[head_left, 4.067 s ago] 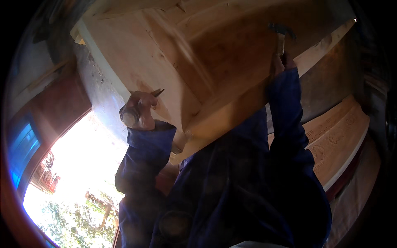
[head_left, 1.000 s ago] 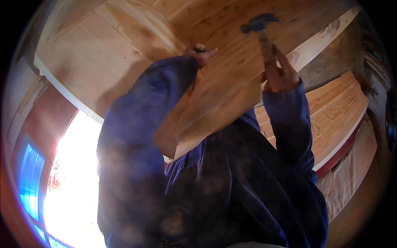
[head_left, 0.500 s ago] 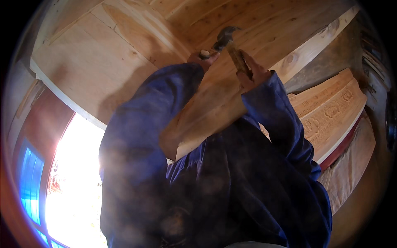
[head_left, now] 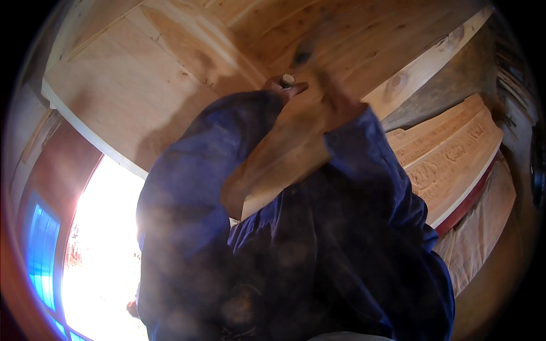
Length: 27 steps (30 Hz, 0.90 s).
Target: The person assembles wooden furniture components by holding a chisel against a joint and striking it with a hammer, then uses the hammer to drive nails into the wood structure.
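Both arms, in dark blue sleeves, reach up to a pale wooden plank ceiling (head_left: 170, 85). My left hand (head_left: 282, 87) is pressed against the boards, fingers pinched around a small pale round piece (head_left: 288, 79) too small to identify. My right hand (head_left: 336, 105), blurred by motion, grips a hammer handle right beside the left hand. The dark hammer head (head_left: 301, 57) is a smear just above the left fingers, close to the pinched piece. A loose plank (head_left: 284, 165) runs down between my forearms.
A carved wooden cornice (head_left: 449, 153) with a red lower edge runs along the right. A knotty beam (head_left: 421, 71) crosses above it. A bright window opening (head_left: 102, 256) with blue panes is at the lower left. My blue-clad chest fills the lower middle.
The hammer has swung left and down toward my left hand; its head was well to the right a second ago. My left hand has stayed on the boards.
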Each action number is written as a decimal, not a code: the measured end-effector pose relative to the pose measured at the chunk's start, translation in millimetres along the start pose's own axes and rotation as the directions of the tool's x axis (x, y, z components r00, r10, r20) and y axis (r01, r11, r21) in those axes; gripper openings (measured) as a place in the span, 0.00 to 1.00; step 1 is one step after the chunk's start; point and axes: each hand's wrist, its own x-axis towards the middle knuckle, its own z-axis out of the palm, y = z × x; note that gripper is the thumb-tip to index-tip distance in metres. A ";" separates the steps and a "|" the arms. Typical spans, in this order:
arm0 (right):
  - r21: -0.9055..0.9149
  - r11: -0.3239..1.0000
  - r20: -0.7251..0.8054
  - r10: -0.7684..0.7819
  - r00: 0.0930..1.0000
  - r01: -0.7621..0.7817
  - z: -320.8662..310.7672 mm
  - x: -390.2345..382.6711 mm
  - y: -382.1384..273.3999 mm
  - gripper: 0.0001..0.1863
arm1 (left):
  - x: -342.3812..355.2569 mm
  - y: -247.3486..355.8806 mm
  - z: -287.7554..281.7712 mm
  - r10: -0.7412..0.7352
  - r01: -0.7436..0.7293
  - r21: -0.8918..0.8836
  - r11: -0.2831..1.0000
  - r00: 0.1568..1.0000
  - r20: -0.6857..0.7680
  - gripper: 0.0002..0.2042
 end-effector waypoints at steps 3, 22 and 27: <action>-0.003 0.993 0.011 -0.114 0.993 0.114 9.1 9.1 14.0 0.25 | -3.9 -0.3 2.7 -0.006 0.008 0.036 0.999 0.999 -0.051 0.23; 0.342 0.920 -0.028 0.213 0.977 -0.191 -49.1 11.1 1.9 0.25 | -9.3 5.4 4.0 -0.079 0.078 0.058 0.995 0.997 0.017 0.21; -0.110 0.992 0.028 0.067 0.997 -0.063 -19.5 -19.2 -6.8 0.18 | -4.8 10.3 -3.6 -0.159 0.143 0.124 0.982 0.979 0.129 0.19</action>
